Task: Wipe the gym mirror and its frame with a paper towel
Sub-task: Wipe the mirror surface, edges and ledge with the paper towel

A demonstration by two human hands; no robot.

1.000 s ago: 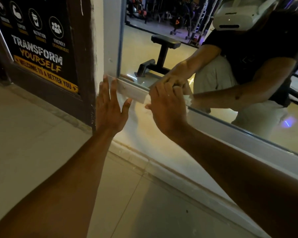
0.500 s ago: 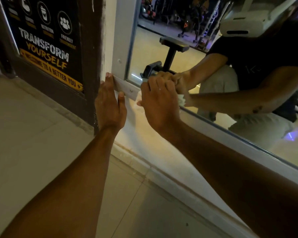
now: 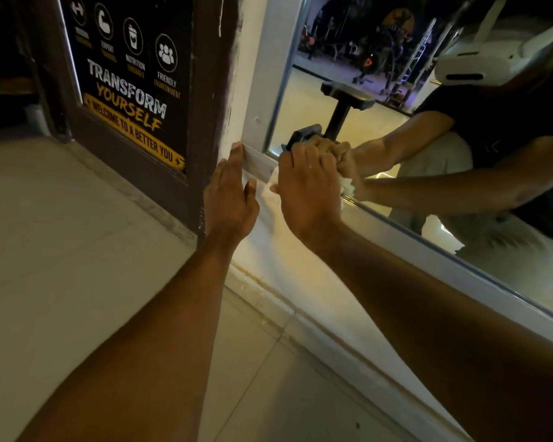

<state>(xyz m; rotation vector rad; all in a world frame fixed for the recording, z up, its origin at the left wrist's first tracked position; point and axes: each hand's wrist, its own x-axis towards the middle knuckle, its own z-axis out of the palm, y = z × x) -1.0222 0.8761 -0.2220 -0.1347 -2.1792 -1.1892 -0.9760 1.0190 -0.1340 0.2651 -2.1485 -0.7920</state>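
The gym mirror (image 3: 348, 78) stands low on the wall in a pale grey frame (image 3: 262, 78). My right hand (image 3: 307, 189) presses a crumpled white paper towel (image 3: 348, 186) against the frame's bottom rail, close to the lower left corner; only scraps of the towel show beside the hand. My left hand (image 3: 230, 199) lies flat with straight fingers on the white wall just left of that corner, fingertips touching the frame's end. The glass reflects my arms and the towel.
A dark brown door (image 3: 211, 90) with a black and yellow poster (image 3: 128, 90) stands left of the mirror. Pale floor tiles (image 3: 77, 250) run below, with a raised skirting (image 3: 300, 301) along the wall. A gym bench appears in the reflection.
My right hand has slid the towel left along the bottom rail toward the corner. My left hand's fingers closed together and stayed by the frame's end. The view moved closer.
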